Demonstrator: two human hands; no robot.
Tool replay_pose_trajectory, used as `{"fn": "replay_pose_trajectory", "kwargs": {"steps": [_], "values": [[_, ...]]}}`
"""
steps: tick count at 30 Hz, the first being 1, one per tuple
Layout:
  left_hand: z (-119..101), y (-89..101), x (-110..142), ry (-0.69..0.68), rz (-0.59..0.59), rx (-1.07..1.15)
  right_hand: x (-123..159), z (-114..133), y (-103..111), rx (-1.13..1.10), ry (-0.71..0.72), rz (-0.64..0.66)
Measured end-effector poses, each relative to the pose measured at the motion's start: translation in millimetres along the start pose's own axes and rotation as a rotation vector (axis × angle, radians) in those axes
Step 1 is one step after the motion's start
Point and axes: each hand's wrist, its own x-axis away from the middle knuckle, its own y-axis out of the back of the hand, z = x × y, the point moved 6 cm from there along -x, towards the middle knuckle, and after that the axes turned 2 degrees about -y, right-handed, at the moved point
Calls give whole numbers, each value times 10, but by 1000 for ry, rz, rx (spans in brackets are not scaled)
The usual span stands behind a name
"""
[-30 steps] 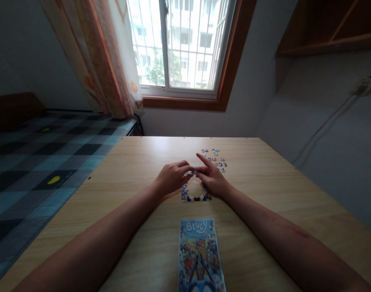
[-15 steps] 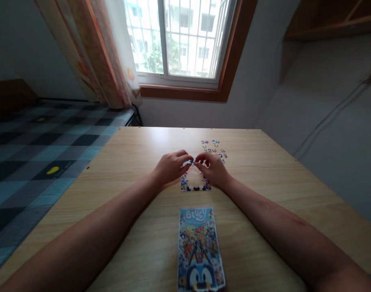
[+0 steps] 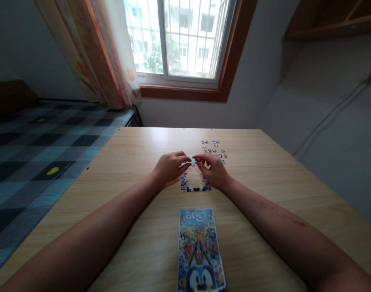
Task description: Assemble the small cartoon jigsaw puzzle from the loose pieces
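A jigsaw border (image 3: 196, 189) lies on the wooden table, its middle showing bare wood. At its far edge are light blue puzzle pieces (image 3: 193, 162), partly covered by fingers. My left hand (image 3: 171, 167) pinches at the left side of these pieces, thumb and forefinger bent round them. From the other side my right hand (image 3: 215, 169) holds a small puzzle piece (image 3: 197, 160) between thumb and fingertips. How the pieces join is too small to tell. Several loose puzzle pieces (image 3: 215, 142) are scattered beyond my right hand.
Nearer me on the table (image 3: 137, 243) lies a Bluey picture box (image 3: 199, 247). A bed with a checked cover (image 3: 67, 142) stands to the left. Behind the table are a barred window (image 3: 188, 40) and a curtain (image 3: 97, 52). A wall shelf (image 3: 334, 28) hangs at upper right.
My fingertips have drawn slightly apart, and more of the light blue pieces shows between them. The border, loose pieces and box have stayed in place.
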Motion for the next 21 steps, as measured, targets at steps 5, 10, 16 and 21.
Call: {"fn": "replay_pose_trajectory", "kwargs": {"steps": [5,10,16,21], "values": [[52,-51,9,43,62,-15,-8,-143,32,-6,-101,-116],[109,-107,32,65,108,8,-14,-259,11,-80,-153,-132],[113,-85,29,28,52,-2,2,-330,-19,-135,-216,-120],[-7,24,-8,-76,-30,-55,1,-297,-58,-233,-224,-63]]}}
